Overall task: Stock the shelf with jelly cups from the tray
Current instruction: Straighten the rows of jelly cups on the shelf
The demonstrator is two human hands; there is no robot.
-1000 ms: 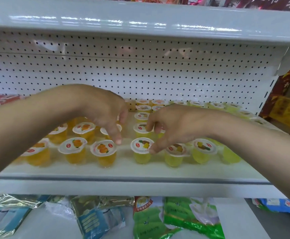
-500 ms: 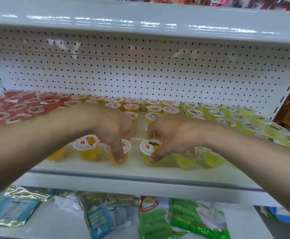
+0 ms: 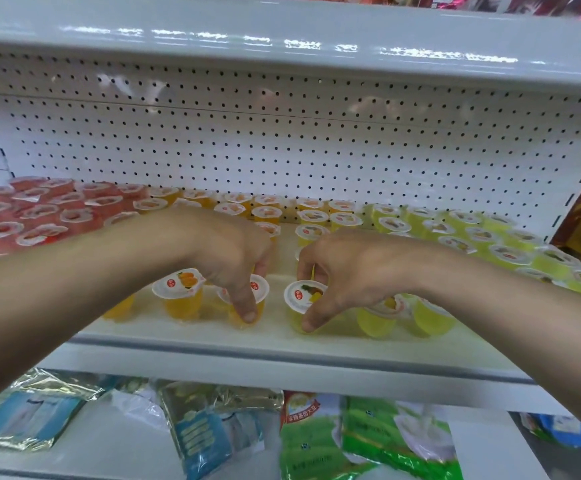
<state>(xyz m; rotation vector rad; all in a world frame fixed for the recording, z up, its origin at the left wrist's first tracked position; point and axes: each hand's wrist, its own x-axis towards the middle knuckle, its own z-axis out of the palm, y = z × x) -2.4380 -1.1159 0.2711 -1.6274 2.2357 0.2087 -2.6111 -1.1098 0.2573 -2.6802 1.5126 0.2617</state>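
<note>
White pegboard backs a shop shelf (image 3: pixel 282 344) that runs across the middle of the frame, with red cups at the left, orange in the centre and yellow-green toward the right, and snack bags on the shelf below. No tray shows in view. Both hands work the front row at frame centre. The left hand (image 3: pixel 226 251) comes down from above on an orange cup (image 3: pixel 247 303), its grip closed on the cup with the thumb on the near wall and fingers behind. The right hand (image 3: pixel 355 271) is clamped the same way on a yellow cup (image 3: pixel 303 303), thumb at the near wall, fingers over the lid's far edge. The two cups stand upright, near each other with a bare strip of shelf between them, each directly under its own hand. Judging by this, the next move is a small slide or release, each hand nearest its own cup.
</note>
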